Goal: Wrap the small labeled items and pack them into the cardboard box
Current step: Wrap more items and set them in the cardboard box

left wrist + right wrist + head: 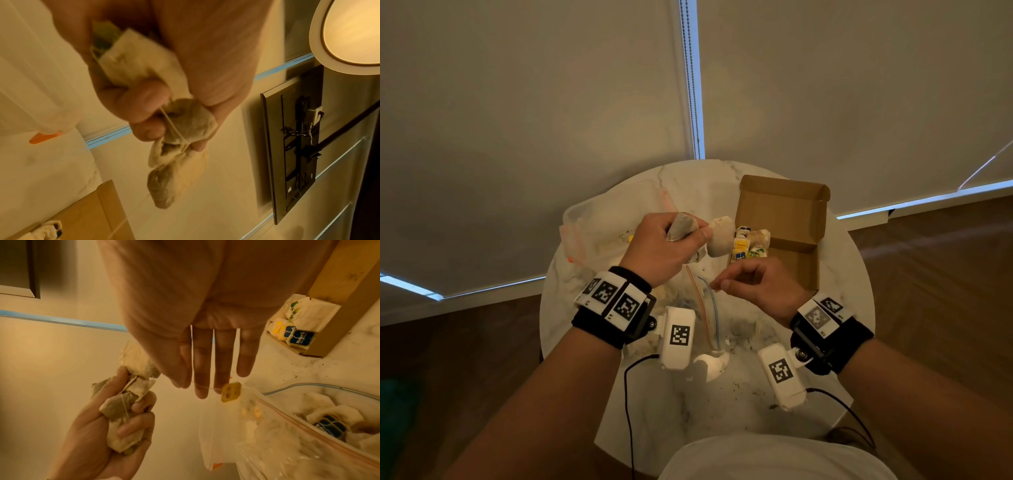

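Note:
My left hand [667,240] is raised over the table and grips a bunch of beige tea bags [719,236], seen close in the left wrist view [180,129] with a thin string across them. That string runs to my right hand [726,284], which pinches it between thumb and forefinger [183,382]. A yellow paper tag [231,391] hangs at the string's end beside the right fingers. The open cardboard box [791,219] lies at the back right. Several wrapped tea bags with blue, yellow and green labels [751,243] sit in its near left corner [298,327].
A clear zip bag [709,308] with more labeled tea bags [329,426] lies open on the round marble table [688,394] under my hands. A clear plastic container [613,219] with orange clips stands at the back left. Crumbs speckle the tabletop.

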`<control>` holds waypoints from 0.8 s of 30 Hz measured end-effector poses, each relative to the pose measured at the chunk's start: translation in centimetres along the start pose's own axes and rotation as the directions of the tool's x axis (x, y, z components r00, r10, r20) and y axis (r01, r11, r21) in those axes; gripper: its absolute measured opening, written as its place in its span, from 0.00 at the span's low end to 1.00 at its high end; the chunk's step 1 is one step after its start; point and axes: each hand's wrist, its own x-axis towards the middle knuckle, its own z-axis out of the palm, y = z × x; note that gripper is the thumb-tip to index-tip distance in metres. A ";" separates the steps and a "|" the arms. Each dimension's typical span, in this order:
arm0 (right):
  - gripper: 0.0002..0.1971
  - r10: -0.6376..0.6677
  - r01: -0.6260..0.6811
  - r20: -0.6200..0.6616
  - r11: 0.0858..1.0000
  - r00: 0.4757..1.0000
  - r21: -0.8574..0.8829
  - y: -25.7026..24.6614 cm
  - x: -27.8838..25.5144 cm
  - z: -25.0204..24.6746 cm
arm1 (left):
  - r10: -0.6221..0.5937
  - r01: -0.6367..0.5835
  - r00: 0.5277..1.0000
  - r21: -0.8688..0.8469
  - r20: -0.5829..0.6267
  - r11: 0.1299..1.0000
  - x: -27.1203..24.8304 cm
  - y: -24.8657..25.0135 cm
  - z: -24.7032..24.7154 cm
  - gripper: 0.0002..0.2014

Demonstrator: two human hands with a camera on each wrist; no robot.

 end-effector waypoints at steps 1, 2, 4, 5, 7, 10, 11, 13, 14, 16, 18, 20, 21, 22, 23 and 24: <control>0.06 0.011 -0.011 0.008 1.000 1.000 0.003 0.0 -0.1 0.0 | 0.001 -0.001 1.000 0.001 -0.001 1.000 0.0 0.0 0.0 0.10; 0.06 0.023 -0.023 0.012 1.000 1.000 0.016 0.1 -0.2 0.0 | 0.003 -0.003 1.000 0.006 -0.004 1.000 0.1 0.0 -0.1 0.11; 0.07 0.047 -0.048 0.011 0.997 0.999 0.053 0.1 -0.4 -0.1 | 0.007 -0.006 1.000 0.020 -0.012 1.000 0.2 0.1 -0.2 0.12; 0.07 0.055 -0.056 0.010 0.996 0.998 0.066 0.1 -0.5 -0.1 | 0.007 -0.007 1.000 0.027 -0.015 1.000 0.2 0.0 -0.3 0.12; 0.06 0.065 -0.065 0.008 0.996 0.998 0.063 0.2 -0.7 -0.1 | -0.004 0.005 1.000 0.038 -0.016 0.999 0.3 0.0 -0.4 0.11; 0.06 0.085 -0.085 0.012 0.996 0.996 0.036 0.3 -1.1 -0.2 | -0.023 0.024 1.000 0.039 -0.014 0.999 0.5 -0.1 -0.5 0.09; 0.07 0.090 -0.091 0.016 0.996 0.996 0.026 0.4 -1.1 -0.3 | -0.027 0.027 1.000 0.036 -0.011 0.999 0.5 -0.1 -0.5 0.09; 0.08 0.093 -0.092 0.029 0.996 0.995 -0.012 0.5 -1.3 -0.4 | -0.039 0.039 0.999 0.033 -0.007 0.999 0.6 -0.2 -0.5 0.08; 0.09 0.090 -0.089 0.034 0.995 0.995 -0.047 0.5 -1.3 -0.4 | -0.047 0.048 0.999 0.029 -0.009 0.998 0.6 -0.3 -0.4 0.08; 0.12 0.080 -0.075 0.032 0.987 0.996 -0.146 0.4 -1.5 -0.5 | -0.068 0.068 0.998 0.016 -0.019 0.998 0.8 -0.5 -0.4 0.07; 0.13 0.058 -0.051 0.026 0.969 0.998 -0.241 0.1 -1.6 -0.5 | -0.091 0.092 0.995 0.008 -0.028 0.996 1.0 -0.8 -0.5 0.07; 0.13 0.026 -0.013 0.035 0.944 0.999 -0.330 -0.4 -1.8 -0.4 | -0.114 0.114 0.993 0.012 -0.035 0.993 1.2 -1.1 -0.6 0.07; 0.13 0.007 0.011 0.047 0.926 0.999 -0.378 -0.6 -1.8 -0.4 | -0.124 0.124 0.992 0.015 -0.037 0.992 1.2 -1.2 -0.6 0.08; 0.12 -0.011 0.035 0.059 0.903 0.998 -0.428 -0.8 -1.8 -0.4 | -0.131 0.132 0.991 0.019 -0.041 0.991 1.3 -1.3 -0.6 0.08; 0.12 -0.032 0.061 0.069 0.878 0.997 -0.475 -1.1 -1.8 -0.4 | -0.136 0.138 0.990 0.024 -0.043 0.990 1.3 -1.5 -0.6 0.09; 0.12 -0.058 0.091 0.079 0.847 0.995 -0.524 -1.5 -1.9 -0.5 | -0.141 0.142 0.989 0.032 -0.042 0.989 1.2 -1.6 -0.6 0.09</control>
